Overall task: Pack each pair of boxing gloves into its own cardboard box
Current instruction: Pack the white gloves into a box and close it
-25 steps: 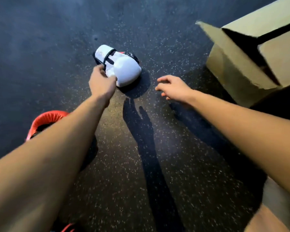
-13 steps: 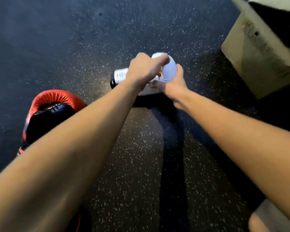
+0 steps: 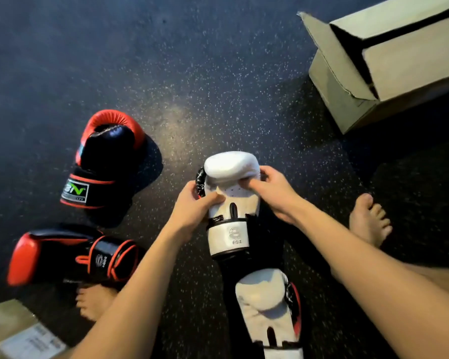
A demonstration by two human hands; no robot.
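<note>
My left hand [image 3: 192,206] and my right hand [image 3: 272,193] grip the white padded boxing glove [image 3: 231,229]. My thumbs press its front. My left fingers hide behind it; my right fingers curl round its side. The second white glove [image 3: 267,301] lies just below, cut off at the edge. A red and black glove [image 3: 106,156] and its partner [image 3: 70,257] lie on the dark speckled floor [image 3: 218,73]. The open brown cardboard box [image 3: 347,81] stands well apart, partly cut off.

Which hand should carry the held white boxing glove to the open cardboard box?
Right, likely. The right hand grips the white padded boxing glove on the side nearer the open brown cardboard box, up and to the right. The left hand grips the far side and would cross over.
</note>
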